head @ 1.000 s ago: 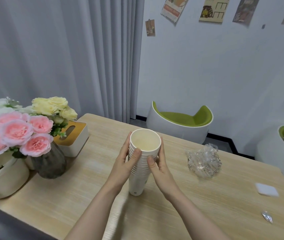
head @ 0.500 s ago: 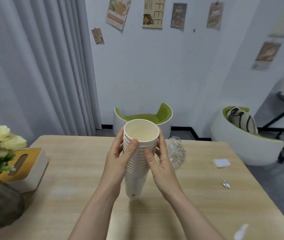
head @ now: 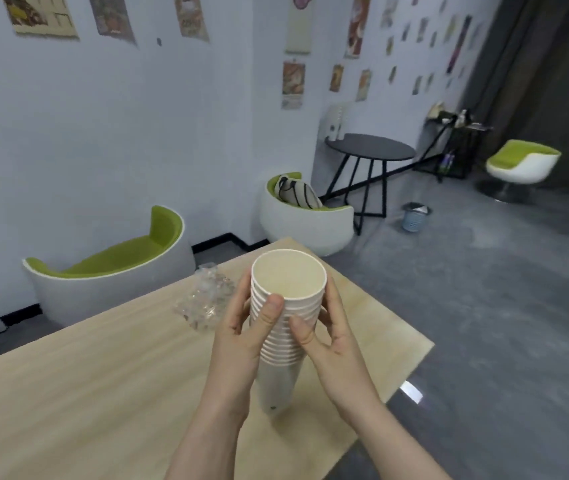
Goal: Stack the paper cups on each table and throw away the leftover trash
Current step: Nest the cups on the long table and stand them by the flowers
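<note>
The left hand (head: 241,337) and the right hand (head: 335,344) both grip the cup stack (head: 285,327), one on each side, thumbs on the front. The stack is upright over the worktop (head: 85,393). A crumpled plastic wrap (head: 205,301) lies just behind the left hand. A small bin (head: 414,216) stands far away on the floor.

Both forearms reached forward; the left hand (head: 241,336) and right hand (head: 336,336) faced each other, thumbs forward, fingers apparently curled in a grip.
</note>
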